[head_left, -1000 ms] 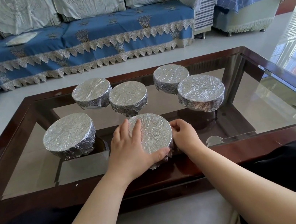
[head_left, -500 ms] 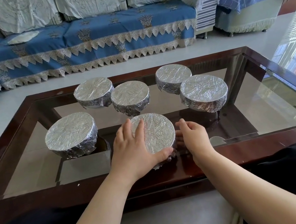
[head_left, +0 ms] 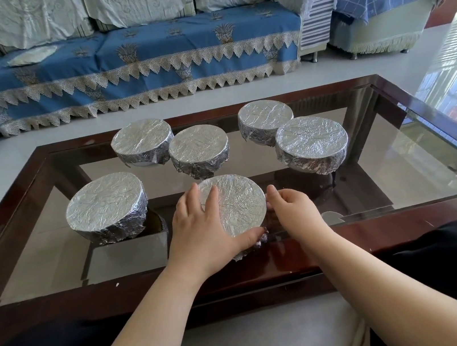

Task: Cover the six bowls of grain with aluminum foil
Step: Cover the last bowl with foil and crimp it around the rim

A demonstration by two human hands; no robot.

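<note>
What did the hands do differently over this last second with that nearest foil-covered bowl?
The right hand loosened from a closed press on the rim of the nearest foil-covered bowl to open fingers touching its side. The left hand stayed flat on the foil top. The five other foil-covered bowls did not move.

Near bowl (head_left: 237,201): on the surface (head_left: 418,172), at the middle of its near edge.
Left hand (head_left: 200,231): flat on the near bowl's left half, thumb along its near rim.
Right hand (head_left: 293,210): against the near bowl's right side.
Left bowl (head_left: 107,207): left of the near bowl, apart from it.
Far-left bowl (head_left: 143,141): toward the far edge.
Middle bowl (head_left: 199,150): behind the near bowl, just right of the far-left bowl.
Far-right bowl (head_left: 265,120): toward the far edge, right of the middle bowl.
Right bowl (head_left: 311,143): just before the far-right bowl.
Sofa (head_left: 138,64): on the floor beyond the far edge.
</note>
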